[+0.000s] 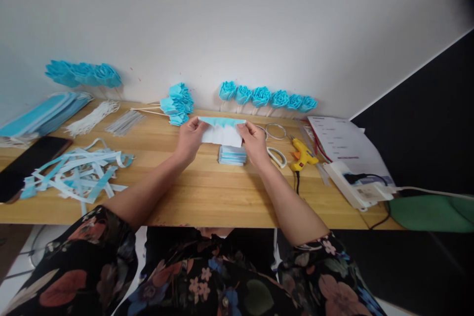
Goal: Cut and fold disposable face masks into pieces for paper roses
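Floral shirt (200, 276) nearest; my left hand (190, 137) and right hand (255, 140) pinch blue-white sheet (222, 134) by opposite ends, long axis crosswise between.

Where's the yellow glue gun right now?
In the head view, the yellow glue gun lies on the right side of the wooden table, between the person's right hand and the white power strip.

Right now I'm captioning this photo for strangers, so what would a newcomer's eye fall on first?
Probably the row of six ruffled bright blue flowers along the pale wall, right of centre. Then likely the blue-and-white rectangular sheet held between the left hand and right hand, mid-picture, and the yellow glue gun to their right.
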`<action>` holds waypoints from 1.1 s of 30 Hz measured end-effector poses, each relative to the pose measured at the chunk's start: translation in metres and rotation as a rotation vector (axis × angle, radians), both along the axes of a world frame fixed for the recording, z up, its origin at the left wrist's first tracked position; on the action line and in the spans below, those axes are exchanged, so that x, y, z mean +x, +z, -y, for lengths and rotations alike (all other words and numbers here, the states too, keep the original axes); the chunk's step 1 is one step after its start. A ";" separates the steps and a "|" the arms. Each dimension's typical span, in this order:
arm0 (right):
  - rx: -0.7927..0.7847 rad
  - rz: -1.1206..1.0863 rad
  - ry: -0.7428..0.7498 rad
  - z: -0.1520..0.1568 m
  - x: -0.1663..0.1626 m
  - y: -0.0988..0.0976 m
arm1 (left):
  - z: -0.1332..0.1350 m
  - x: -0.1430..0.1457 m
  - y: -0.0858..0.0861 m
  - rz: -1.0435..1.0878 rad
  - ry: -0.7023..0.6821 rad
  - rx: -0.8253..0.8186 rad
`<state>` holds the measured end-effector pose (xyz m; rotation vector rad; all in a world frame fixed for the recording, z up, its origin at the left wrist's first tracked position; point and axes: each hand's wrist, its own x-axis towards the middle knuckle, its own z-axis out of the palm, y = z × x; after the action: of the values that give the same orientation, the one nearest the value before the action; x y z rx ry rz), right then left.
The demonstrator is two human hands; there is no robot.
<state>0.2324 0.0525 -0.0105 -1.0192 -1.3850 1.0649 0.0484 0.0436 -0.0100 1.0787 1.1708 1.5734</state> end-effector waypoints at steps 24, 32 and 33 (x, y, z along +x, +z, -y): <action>-0.020 0.063 -0.063 -0.006 0.000 -0.007 | 0.001 -0.008 0.002 0.125 -0.198 0.028; 0.343 0.327 -0.017 0.004 -0.003 0.006 | 0.006 -0.007 0.004 0.100 -0.265 -0.003; 0.391 0.365 -0.006 0.007 -0.003 0.009 | 0.007 -0.007 0.003 0.093 -0.253 0.003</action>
<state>0.2295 0.0460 -0.0018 -0.9512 -1.7972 0.5821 0.0411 0.0370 -0.0066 1.0972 0.9310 1.4127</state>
